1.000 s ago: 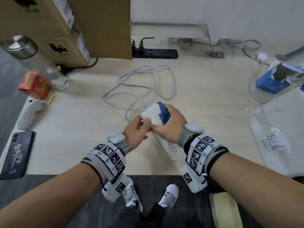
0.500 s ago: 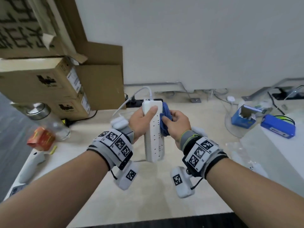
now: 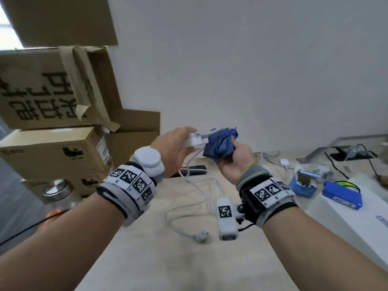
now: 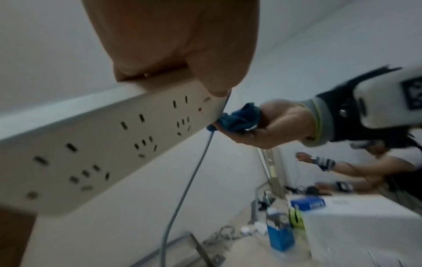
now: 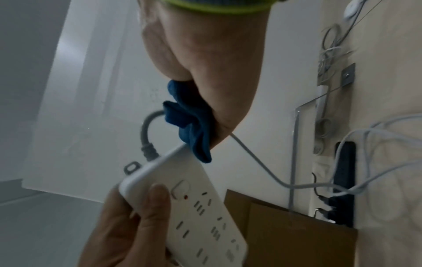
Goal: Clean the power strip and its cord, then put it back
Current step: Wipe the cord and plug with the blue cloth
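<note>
My left hand grips the white power strip near its switch end and holds it in the air above the table. In the left wrist view the strip shows its socket face. My right hand clutches a bunched blue cloth against the strip's cord end. In the right wrist view the cloth wraps the grey cord just past where it leaves the strip. The cord hangs down and loops on the table, ending in its loose plug.
Stacked cardboard boxes and a metal-capped bottle stand at the left. A black power strip lies by the wall. A blue box, a blue pack and a white box sit at the right. Another person's arm shows beyond.
Both hands have lifted the strip off the table and higher into the air. The cloth has moved from the strip's side to its cord end. The view has tilted up.
</note>
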The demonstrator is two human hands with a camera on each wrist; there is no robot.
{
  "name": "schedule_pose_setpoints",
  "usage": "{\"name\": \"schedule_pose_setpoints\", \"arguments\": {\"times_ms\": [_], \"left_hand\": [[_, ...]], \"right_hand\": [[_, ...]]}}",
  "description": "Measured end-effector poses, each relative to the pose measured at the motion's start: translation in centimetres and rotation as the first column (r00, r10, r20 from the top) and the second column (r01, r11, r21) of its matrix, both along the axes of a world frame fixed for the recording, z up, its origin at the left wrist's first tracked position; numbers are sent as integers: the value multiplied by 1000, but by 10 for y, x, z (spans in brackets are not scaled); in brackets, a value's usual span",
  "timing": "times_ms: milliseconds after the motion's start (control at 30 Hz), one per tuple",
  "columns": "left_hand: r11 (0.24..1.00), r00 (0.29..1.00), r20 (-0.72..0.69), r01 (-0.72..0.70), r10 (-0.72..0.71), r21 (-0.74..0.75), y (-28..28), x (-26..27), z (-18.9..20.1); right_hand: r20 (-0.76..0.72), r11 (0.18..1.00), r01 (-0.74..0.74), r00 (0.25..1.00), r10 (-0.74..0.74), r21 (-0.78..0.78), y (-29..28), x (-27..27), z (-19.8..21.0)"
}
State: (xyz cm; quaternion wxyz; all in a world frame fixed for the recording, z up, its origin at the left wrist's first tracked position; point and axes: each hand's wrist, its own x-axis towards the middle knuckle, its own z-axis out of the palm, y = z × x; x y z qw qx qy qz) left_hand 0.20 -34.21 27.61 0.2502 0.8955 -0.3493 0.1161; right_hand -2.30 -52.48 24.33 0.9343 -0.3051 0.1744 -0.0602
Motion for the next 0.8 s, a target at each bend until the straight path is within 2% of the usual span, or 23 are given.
{"name": "schedule_pose_setpoints", "arguments": {"times_ms": [100,200,333,467,600,700,800], "left_hand": [[997,996,-46,-70,72,44,8,6,5],[992,996,-34,-76,80,104,14,2,1],[992,991,-95,-80,89,95,19,6,-4],[999,986,-165,-20,26,38,21,4,-12],[1000,966,-258,6,-5,6,26,3,-16],[998,966,-257,26,-10,60,28,4,-25],[984,969,-246,63,-20,168,28,2,-34]], "right_hand": [[-2,998,-1,1000,1,68,12,1,7],[-25,997,-50,998,51,63,33,-4,6],[-76,994,-86,994,81,-64,54,-5,4],[-105,991,-58,993,45,-120,60,0,-1],[-129,934,-116,989,76,-338,63,8,-10],[-211,889,-128,977,37,-440,61,17,-16],[-327,919,-151,945,25,-363,62,20,-17]]}}
